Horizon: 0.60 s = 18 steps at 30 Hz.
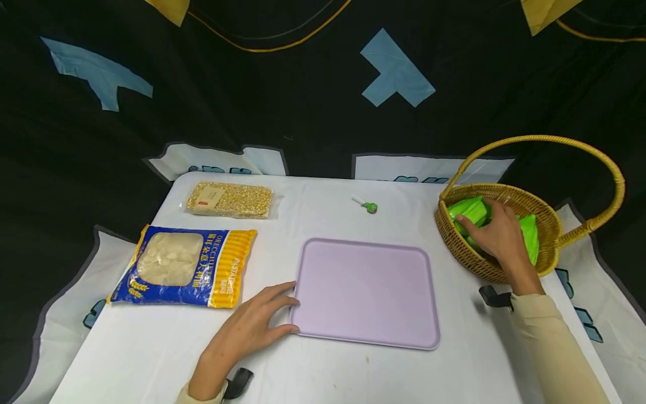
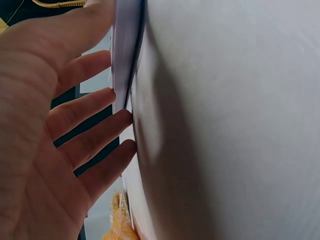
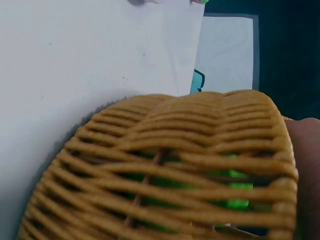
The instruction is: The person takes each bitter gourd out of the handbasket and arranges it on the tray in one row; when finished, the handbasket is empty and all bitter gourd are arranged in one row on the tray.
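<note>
My left hand (image 1: 254, 322) rests at the left edge of a lilac tray (image 1: 365, 294), its fingers spread and fingertips touching the rim. In the left wrist view, the tray's side (image 2: 124, 55) shows beside the thumb and fingers. My right hand (image 1: 497, 233) reaches down into a wicker basket (image 1: 454, 244) and grips a shiny bright green packet (image 1: 470, 211) between thumb and fingers. More bright green wrapping (image 1: 529, 235) shows in the basket, right of the hand. In the right wrist view, the basket's woven wall (image 3: 165, 165) hides most of the hand and the green packet.
A blue and yellow pasta bag (image 1: 184, 266) lies at the left, with a pack of yellow grains (image 1: 230, 200) behind it. Behind the tray is a small green thing on a white stick (image 1: 370, 207). The basket's tall handle (image 1: 542, 138) arches above it. Dark cloth hangs behind the white table.
</note>
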### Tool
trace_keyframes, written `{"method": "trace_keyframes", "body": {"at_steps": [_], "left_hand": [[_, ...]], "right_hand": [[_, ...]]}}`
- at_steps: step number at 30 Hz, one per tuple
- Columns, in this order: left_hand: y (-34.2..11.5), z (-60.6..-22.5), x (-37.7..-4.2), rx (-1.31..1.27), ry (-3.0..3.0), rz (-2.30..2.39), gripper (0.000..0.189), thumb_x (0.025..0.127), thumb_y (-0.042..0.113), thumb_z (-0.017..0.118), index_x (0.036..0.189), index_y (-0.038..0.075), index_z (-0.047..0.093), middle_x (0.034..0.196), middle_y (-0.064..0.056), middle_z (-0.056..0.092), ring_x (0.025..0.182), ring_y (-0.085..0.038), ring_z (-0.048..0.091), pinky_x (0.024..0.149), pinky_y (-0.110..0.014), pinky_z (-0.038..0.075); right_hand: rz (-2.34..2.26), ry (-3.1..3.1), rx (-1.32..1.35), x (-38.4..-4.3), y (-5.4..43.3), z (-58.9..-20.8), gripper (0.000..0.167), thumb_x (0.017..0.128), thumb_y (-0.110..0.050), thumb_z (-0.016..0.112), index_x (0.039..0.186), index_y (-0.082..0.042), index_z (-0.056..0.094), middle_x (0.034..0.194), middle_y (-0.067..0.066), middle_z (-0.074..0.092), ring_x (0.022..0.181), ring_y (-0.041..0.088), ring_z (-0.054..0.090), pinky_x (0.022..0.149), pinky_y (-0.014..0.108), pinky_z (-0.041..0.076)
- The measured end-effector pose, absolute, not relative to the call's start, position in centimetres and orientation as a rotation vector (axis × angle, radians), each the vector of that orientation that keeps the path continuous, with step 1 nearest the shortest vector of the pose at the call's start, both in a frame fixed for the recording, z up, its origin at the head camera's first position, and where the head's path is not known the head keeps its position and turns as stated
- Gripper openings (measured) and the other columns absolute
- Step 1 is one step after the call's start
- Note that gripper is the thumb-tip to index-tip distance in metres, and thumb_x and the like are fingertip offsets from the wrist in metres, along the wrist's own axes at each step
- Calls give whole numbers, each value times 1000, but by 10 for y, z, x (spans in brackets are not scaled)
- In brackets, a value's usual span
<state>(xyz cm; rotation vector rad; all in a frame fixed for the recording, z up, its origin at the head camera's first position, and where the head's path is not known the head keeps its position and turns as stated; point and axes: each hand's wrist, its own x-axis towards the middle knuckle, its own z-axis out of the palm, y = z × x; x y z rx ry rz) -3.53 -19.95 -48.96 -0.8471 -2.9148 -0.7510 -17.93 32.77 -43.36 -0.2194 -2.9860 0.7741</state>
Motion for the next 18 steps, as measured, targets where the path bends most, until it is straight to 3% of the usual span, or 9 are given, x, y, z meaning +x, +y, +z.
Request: {"method": "trace_keyframes", "body": {"at_steps": [11,18], "left_hand": [[-203,-490,-35,-866,-2892,-752,46,84,46,91,121,22,78,157,-3,60,138,-24,62,113,-43,55],[-205,-491,-36,-892,-2871,-758,47,82,46,92,119,22,79,155,-3,62,138,-23,62,115,-42,54]], "right_hand": [[833,-2936,-183,-186,324,-434,90,99,-37,71,162,10,28,156,45,32,137,62,38,110,79,38],[907,-2906,-193,-183,321,-425,93,97,-33,72,166,6,23,159,43,27,131,58,41,106,76,42]]}}
